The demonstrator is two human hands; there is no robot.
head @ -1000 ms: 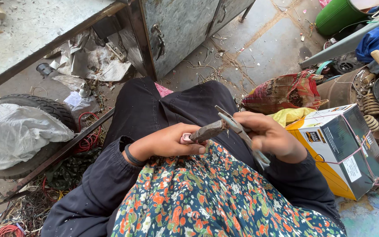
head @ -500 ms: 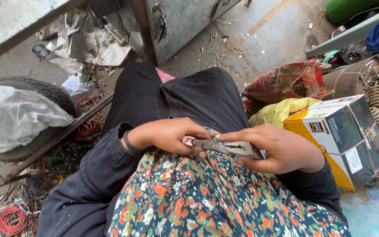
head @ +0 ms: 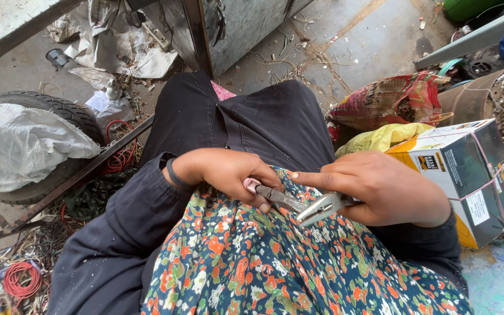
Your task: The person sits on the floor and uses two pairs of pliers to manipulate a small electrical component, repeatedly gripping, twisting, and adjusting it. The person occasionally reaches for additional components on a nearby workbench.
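Floor: dusty grey concrete floor (head: 374, 35), littered with scraps.
Left hand (head: 228, 175): clasping the grey metal pliers (head: 298, 204) over the floral-cloth lap (head: 252, 262).
Right hand (head: 380, 189): gripping the pliers' handles.
Surroundings: black rubber tyre (head: 65, 116), yellow-and-black cardboard box (head: 468, 169).

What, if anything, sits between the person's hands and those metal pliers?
Nothing visible does. The left hand pinches the pliers at one end, the right hand grips the other end, and they rest over the flowered cloth in the lap.

The dress (head: 275, 262) is dark teal with orange, red and white flowers, over black trousers (head: 246, 116). The pliers (head: 304, 204) are grey metal; the box (head: 468, 169) is orange, white and dark green.
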